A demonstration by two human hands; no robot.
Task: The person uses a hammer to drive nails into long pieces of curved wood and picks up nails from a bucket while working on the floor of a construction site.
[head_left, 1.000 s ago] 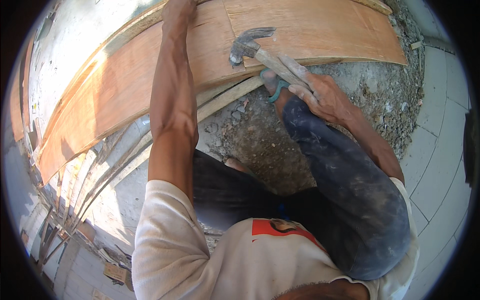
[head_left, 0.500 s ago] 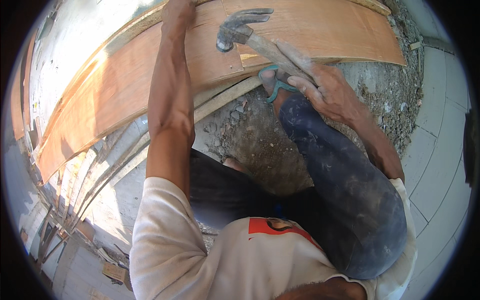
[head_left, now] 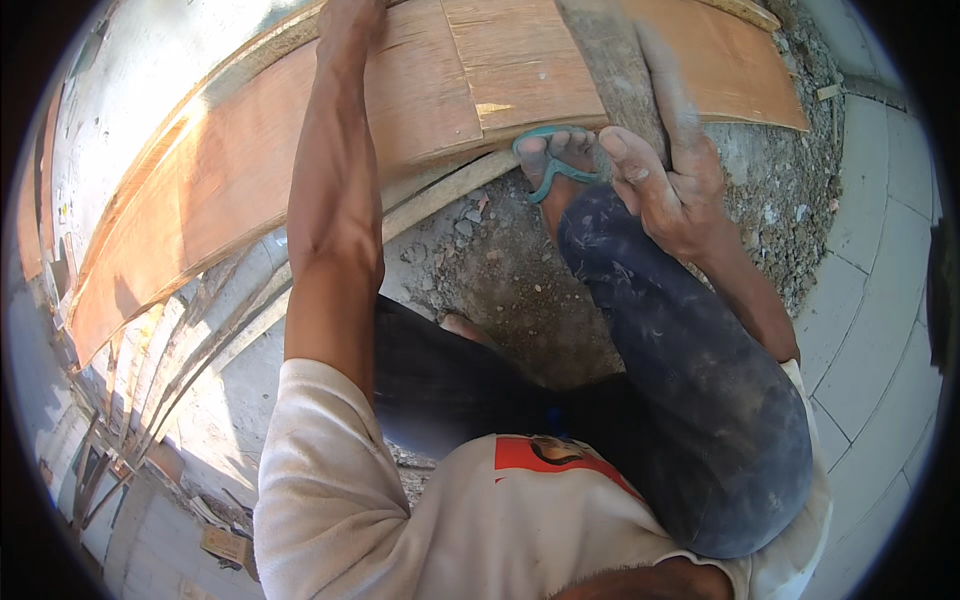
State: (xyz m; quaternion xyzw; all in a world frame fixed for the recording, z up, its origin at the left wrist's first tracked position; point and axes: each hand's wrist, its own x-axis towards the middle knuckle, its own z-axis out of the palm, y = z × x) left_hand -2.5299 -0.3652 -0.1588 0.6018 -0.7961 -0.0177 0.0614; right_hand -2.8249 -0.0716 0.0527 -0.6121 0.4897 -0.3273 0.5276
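Note:
My right hand [head_left: 665,190] is wrapped round the wooden handle of a claw hammer [head_left: 625,75], its index finger stretched along the handle. The handle points up past the top edge of the picture, so the hammer's head is out of sight. Below it lies a long curved plywood panel [head_left: 330,130], a seam crossing its middle. At the top edge, my left hand [head_left: 350,20] is over the panel's far side, next to a timber strip [head_left: 262,48]. That hand's fingers are cut off by the picture's edge, and what they hold is hidden.
My foot in a green flip-flop [head_left: 548,165] is right at the panel's near edge. A wooden batten [head_left: 450,193] runs under that edge. Loose scrap wood [head_left: 185,350] lies at the left, rubble [head_left: 790,200] at the right beside pale tiles [head_left: 870,290]. A small cardboard box [head_left: 228,545] is lower left.
My right hand has swung the hammer up and turned it more upright; its head, visible before over the panel, has left the picture. My left hand has hardly moved.

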